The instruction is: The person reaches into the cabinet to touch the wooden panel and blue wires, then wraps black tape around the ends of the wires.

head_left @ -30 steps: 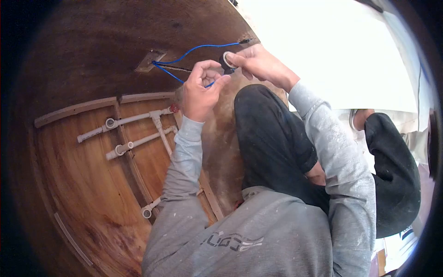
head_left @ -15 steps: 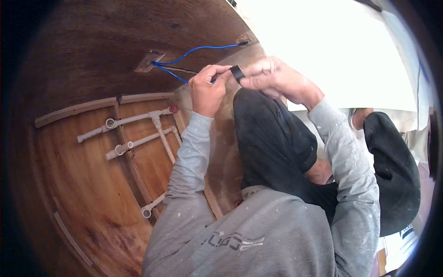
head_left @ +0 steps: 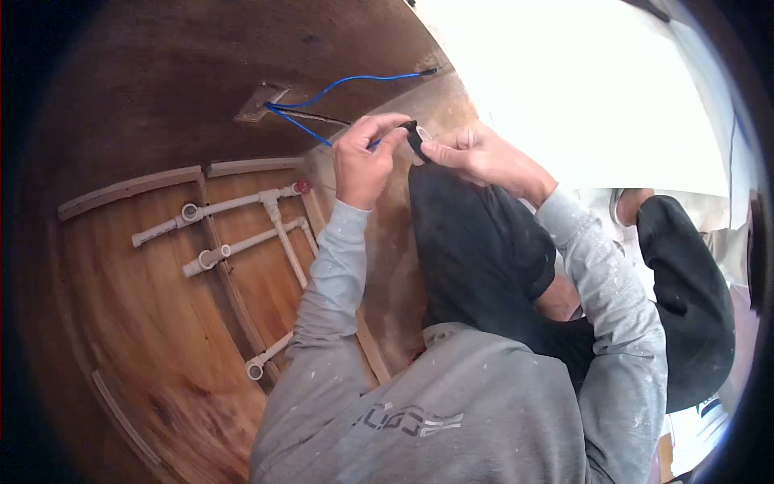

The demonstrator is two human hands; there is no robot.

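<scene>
In the head view, my left hand [head_left: 364, 161] pinches the blue wire [head_left: 300, 127] that comes out of a wall opening. The wire's end is hidden by my fingers. My right hand [head_left: 493, 160] grips a roll of black tape [head_left: 416, 142], its pale inner ring partly showing. The roll sits between the two hands, and its black band reaches the left fingertips. A second blue wire [head_left: 355, 78] arches above my hands to a dark tip [head_left: 428, 73] near the wall's edge.
A cut-out plate [head_left: 262, 103] on the dark wooden wall surrounds the wires. White pipes [head_left: 242, 206] with a red cap [head_left: 302, 187] run along the wood panel at left. My bent knee [head_left: 451, 210] is just below the hands; a bright white surface [head_left: 597, 97] stands at right.
My right hand has turned and lowered slightly, fingers now closer round the tape roll. The roll has tilted, showing its pale inside. My left hand stays nearly in place.
</scene>
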